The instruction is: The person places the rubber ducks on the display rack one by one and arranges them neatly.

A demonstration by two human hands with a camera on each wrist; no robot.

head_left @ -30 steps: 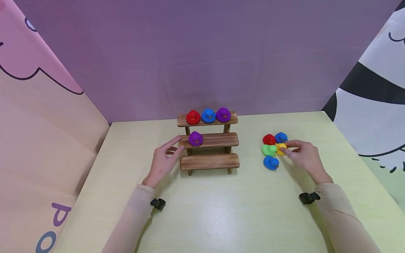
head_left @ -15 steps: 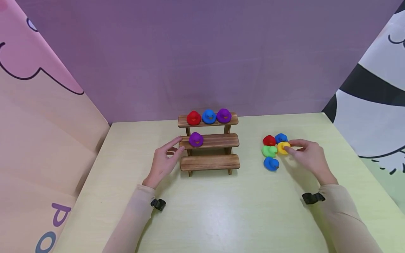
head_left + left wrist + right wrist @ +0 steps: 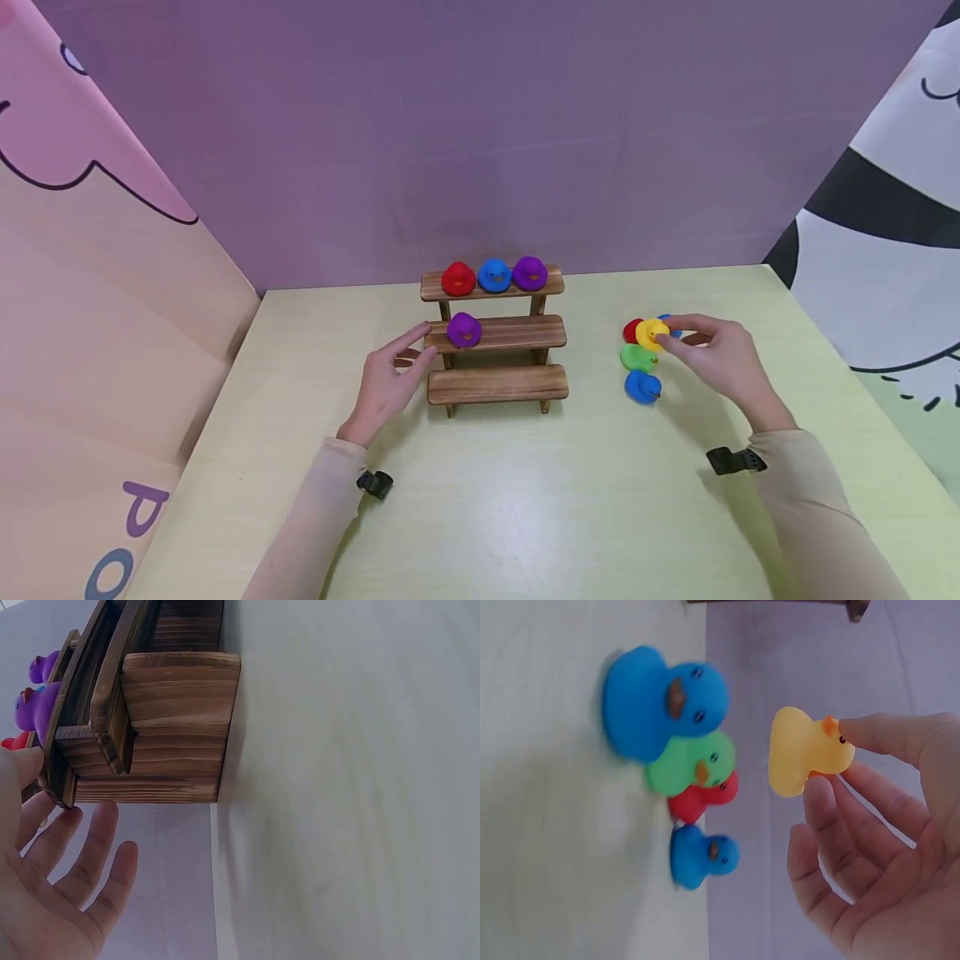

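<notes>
Since a moment ago we see the right hand [image 3: 716, 354] has lifted the yellow duck [image 3: 650, 333] off the table [image 3: 525, 500], fingers [image 3: 877, 735] pinching its head, so it now hangs above the red duck [image 3: 632, 330] and green duck [image 3: 636, 357]. The left hand [image 3: 386, 379] has not moved, its fingers spread and relaxed beside the wooden shelf [image 3: 495, 383], holding nothing.

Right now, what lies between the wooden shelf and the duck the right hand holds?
Only bare table. In the head view nothing sits between the shelf and the yellow duck pinched in the right hand; the red duck sits just beside the yellow one.
</notes>
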